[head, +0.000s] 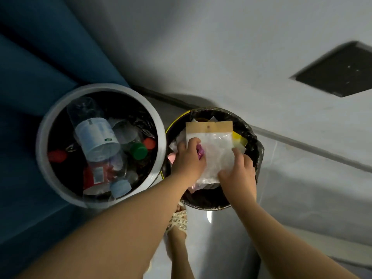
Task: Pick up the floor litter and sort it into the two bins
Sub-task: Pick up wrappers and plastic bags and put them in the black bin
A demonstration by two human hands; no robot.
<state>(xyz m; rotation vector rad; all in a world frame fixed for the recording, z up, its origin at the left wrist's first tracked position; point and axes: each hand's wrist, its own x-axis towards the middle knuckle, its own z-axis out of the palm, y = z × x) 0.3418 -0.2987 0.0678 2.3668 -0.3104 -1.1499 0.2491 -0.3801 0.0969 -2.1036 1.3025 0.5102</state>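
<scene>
Grey floor tiles [302, 178] lie under 2 round bins next to a blue sofa [30, 77]. The grey-rimmed round bin [43, 137] holds plastic bottles [96, 137]. The round bin with the black bag liner [253, 141] holds papers and wrappers.

A clear plastic packet with a brown card top [215, 150] lies flat right over this bin. Its long side points away from the person, with the card end farthest. The left hand [189, 158] curls its fingers on the packet's left edge. The right hand [239, 172] pinches the near right corner. I think it only needs to drop straight down.
</scene>
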